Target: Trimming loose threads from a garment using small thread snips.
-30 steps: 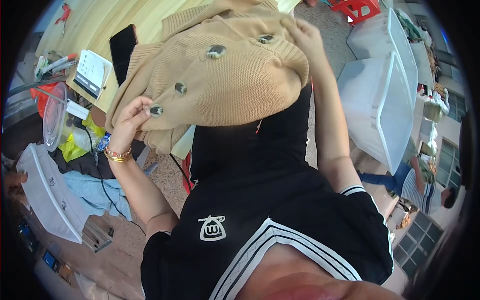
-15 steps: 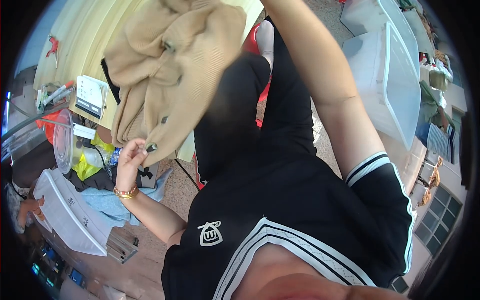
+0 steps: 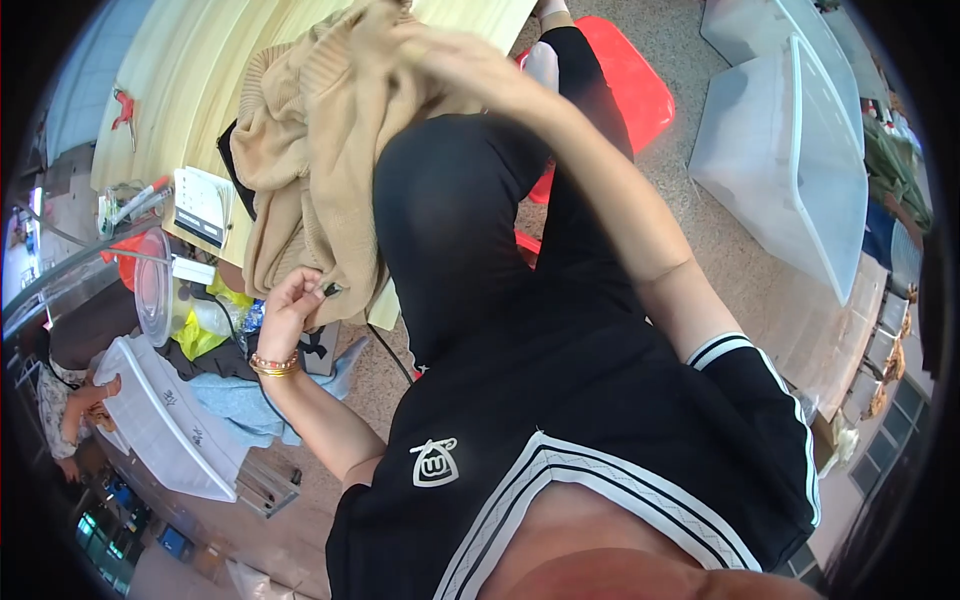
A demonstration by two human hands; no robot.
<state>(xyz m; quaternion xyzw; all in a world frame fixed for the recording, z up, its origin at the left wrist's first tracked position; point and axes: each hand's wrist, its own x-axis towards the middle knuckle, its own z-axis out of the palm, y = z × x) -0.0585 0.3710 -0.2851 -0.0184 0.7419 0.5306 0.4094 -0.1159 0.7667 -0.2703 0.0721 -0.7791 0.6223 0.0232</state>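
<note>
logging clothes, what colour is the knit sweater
The sweater is tan, shown best in the head view.

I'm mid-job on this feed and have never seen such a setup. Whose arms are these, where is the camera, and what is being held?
There is no machine here: these are a person's own bare hands. The view comes from a wide fisheye camera on that person's head, looking down, so straight edges bend toward the rim and picture left is the person's left. On the pale wooden table lie a tan knit garment, a white booklet and a red-handled tool. The left hand pinches the garment's near edge beside a dark button. The right hand is motion-blurred at the garment's far end, so its grip cannot be made out.
</note>
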